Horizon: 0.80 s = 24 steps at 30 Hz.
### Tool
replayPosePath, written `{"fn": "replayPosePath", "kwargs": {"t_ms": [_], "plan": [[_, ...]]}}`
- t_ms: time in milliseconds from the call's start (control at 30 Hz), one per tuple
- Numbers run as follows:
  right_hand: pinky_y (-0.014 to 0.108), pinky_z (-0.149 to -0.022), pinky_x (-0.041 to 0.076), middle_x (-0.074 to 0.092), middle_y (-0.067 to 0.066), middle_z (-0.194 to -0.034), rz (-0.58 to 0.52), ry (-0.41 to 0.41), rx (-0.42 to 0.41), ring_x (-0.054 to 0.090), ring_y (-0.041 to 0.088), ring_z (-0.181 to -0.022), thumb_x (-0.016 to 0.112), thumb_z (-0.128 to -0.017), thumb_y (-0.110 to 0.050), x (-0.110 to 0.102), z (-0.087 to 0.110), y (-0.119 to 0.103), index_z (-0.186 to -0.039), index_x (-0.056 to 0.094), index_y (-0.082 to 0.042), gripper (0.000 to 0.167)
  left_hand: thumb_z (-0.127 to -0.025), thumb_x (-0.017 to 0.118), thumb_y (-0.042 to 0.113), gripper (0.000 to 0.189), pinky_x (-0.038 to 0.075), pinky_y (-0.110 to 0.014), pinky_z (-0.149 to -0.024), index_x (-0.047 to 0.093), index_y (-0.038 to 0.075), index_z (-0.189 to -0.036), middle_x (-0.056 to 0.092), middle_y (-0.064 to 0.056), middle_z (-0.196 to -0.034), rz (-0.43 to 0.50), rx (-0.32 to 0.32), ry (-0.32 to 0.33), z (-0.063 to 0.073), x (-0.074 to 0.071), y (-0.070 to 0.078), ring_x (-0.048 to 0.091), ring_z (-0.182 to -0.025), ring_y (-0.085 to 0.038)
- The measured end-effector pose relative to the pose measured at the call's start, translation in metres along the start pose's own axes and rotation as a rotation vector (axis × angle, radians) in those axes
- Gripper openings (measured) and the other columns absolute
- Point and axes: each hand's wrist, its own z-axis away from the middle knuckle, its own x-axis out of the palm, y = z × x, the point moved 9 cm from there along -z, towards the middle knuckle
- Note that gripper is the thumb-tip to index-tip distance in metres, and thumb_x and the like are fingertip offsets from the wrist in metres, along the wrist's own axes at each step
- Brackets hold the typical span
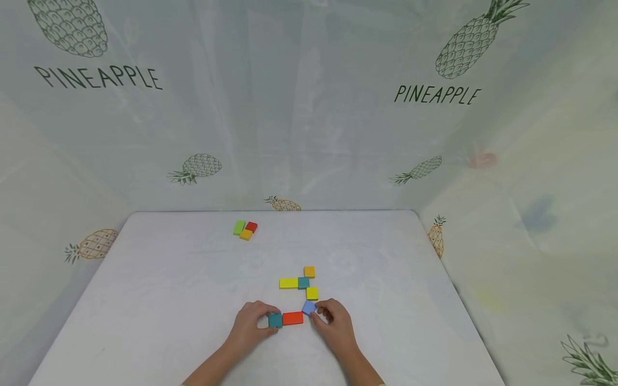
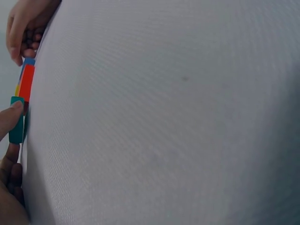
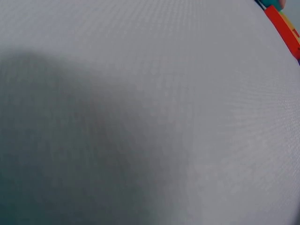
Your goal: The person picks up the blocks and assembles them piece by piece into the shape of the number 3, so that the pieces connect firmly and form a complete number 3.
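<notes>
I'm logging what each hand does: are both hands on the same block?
No, the left hand grips a teal block, while the right hand pinches a blue block.

I see the left forearm (image 1: 212, 367) and right forearm (image 1: 358, 367) slant inward from the head view's bottom edge. The left hand (image 1: 251, 323), just left of lower centre, pinches, thumb and forefinger bowed wide apart. Just right of lower centre, the right hand (image 1: 337, 326) pinches more narrowly. In the left wrist view, both crowd the left edge, the right hand uppermost.
</notes>
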Motion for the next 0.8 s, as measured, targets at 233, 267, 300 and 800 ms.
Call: {"fn": "replayPosePath", "kwargs": {"t_ms": [233,267,300,800], "plan": [[0.021,-0.07,0.049,0.054,-0.014,-0.082,0.0,-0.007,0.01,0.051,0.01,-0.078,0.077,-0.084,-0.027,0.0009,-0.0008,0.0008,-0.101,0.069,-0.023,0.019,-0.072,0.087,0.021,0.038,0.044,-0.038,-0.081,0.07,0.033,-0.104,0.056,0.018,-0.095,-0.024,0.015,-0.002,0.0007,0.0005,0.0031,0.047,-0.096,-0.014],[0.021,-0.07,0.049,0.054,-0.014,-0.082,-0.002,-0.007,0.01,0.051,0.01,-0.078,0.077,-0.084,-0.028,0.0009,-0.0007,0.0007,-0.101,0.068,-0.023,0.019,-0.072,0.087,0.021,0.038,0.044,-0.039,-0.081,0.07,0.033,-0.104,0.056,0.018,-0.095,-0.028,0.014,-0.002,0.0007,0.0005,0.0032,0.047,-0.096,-0.014],[0.022,-0.07,0.049,0.054,-0.014,-0.082,-0.002,-0.006,0.007,0.051,0.01,-0.078,0.077,-0.084,-0.027,0.0008,-0.0007,0.0004,-0.101,0.069,-0.023,0.019,-0.072,0.087,0.021,0.038,0.044,-0.039,-0.081,0.07,0.034,-0.104,0.056,0.017,-0.095,-0.032,0.012,-0.002,0.0005,0.0006,0.0031,0.047,-0.096,-0.015],[0.021,-0.069,0.048,0.054,-0.014,-0.082,-0.009,0.011,-0.027,0.051,0.009,-0.077,0.077,-0.084,-0.025,-0.0002,-0.0003,-0.0005,-0.101,0.069,-0.023,0.018,-0.072,0.087,0.022,0.039,0.043,-0.039,-0.083,0.069,0.035,-0.104,0.055,0.019,-0.096,-0.039,-0.012,0.012,-0.0027,0.0033,-0.0023,0.047,-0.098,-0.013]]}}
